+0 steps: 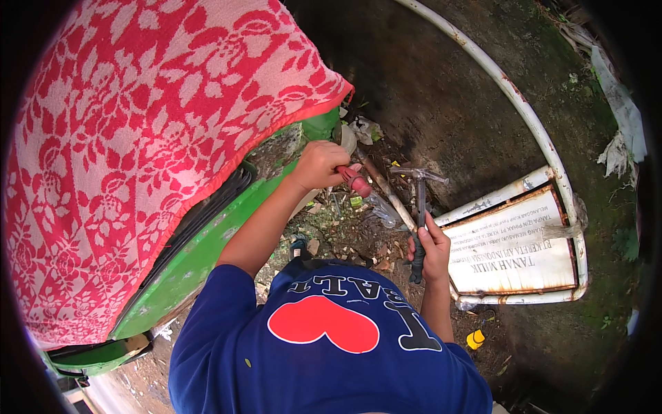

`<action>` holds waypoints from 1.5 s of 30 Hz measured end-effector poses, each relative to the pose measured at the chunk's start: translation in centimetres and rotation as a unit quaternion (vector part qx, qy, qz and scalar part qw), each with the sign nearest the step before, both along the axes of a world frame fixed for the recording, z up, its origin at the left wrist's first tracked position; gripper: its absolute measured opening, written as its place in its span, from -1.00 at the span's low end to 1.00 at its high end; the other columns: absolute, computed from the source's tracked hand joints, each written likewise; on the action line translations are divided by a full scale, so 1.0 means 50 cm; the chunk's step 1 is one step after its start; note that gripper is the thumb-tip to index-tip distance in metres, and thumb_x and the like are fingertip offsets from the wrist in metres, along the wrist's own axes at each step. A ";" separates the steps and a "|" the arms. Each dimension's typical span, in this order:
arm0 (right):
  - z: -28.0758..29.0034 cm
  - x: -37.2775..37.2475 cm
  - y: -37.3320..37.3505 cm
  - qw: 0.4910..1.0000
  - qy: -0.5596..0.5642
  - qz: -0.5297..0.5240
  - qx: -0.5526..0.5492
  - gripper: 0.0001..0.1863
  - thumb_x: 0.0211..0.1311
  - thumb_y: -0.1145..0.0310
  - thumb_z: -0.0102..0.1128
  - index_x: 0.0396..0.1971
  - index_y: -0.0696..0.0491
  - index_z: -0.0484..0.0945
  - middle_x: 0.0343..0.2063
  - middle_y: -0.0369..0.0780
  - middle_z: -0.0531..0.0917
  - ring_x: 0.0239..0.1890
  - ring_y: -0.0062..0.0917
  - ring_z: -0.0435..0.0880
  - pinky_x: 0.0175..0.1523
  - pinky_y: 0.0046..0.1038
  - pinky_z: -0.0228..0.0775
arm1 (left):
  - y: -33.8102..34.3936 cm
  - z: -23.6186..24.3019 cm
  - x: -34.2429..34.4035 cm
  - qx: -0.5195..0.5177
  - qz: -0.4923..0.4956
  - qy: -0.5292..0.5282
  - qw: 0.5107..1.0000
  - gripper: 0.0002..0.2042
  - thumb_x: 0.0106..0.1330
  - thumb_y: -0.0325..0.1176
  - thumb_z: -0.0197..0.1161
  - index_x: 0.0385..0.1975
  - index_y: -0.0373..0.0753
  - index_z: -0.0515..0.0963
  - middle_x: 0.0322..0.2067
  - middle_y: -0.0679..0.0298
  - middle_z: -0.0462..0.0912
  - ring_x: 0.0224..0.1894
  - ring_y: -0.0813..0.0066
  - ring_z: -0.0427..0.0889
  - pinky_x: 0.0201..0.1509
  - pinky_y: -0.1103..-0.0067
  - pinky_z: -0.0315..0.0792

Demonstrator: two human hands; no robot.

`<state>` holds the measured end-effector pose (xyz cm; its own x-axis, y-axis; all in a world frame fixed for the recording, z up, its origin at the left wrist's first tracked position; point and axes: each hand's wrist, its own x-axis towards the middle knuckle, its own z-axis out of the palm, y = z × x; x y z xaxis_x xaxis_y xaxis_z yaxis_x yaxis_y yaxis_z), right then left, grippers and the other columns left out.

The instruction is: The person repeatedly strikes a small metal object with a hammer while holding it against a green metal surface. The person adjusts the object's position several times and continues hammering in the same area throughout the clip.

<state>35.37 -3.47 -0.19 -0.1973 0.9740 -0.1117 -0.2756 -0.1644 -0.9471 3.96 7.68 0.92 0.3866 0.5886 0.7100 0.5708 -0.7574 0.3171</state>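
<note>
My left hand [321, 165] is closed around a red-handled tool [355, 181], whose rounded handle end points right and toward me. Any shaft or tip is hidden, so I cannot make out its exact kind. On the right, my right hand [433, 248] grips a hammer [421, 196] by its dark handle. The hammer stands with its metal head up and away from me, apart from the red tool. A pale rusty pipe [392, 195] runs behind the hammer, close to my right hand.
A red and pink floral cloth [172, 124] drapes over a green-painted structure [200, 259] at left. At right, a white rusty-framed sign [514, 248] hangs on a curved white pipe [507, 83]. Rubble, clear plastic [381, 210] and a yellow piece [475, 339] lie on the ground.
</note>
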 end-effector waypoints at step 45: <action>-0.047 -0.038 -0.007 0.987 -0.019 -0.091 0.131 -0.69 0.52 0.17 -0.02 -0.23 0.17 0.42 -0.55 -0.27 0.43 -0.59 -0.66 0.41 -0.52 -0.58 0.32 | 0.021 -0.007 0.028 -0.099 0.067 0.081 0.989 -0.78 0.03 -0.30 0.38 -0.55 -0.16 0.43 -0.63 0.24 0.48 -0.51 0.15 0.57 -0.46 0.30 0.40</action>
<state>33.45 -3.84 -2.56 -0.0179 0.9894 0.1440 -0.2409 0.1355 -0.9611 5.36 8.71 0.57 0.3947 0.7639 0.5106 0.7182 -0.6031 0.3471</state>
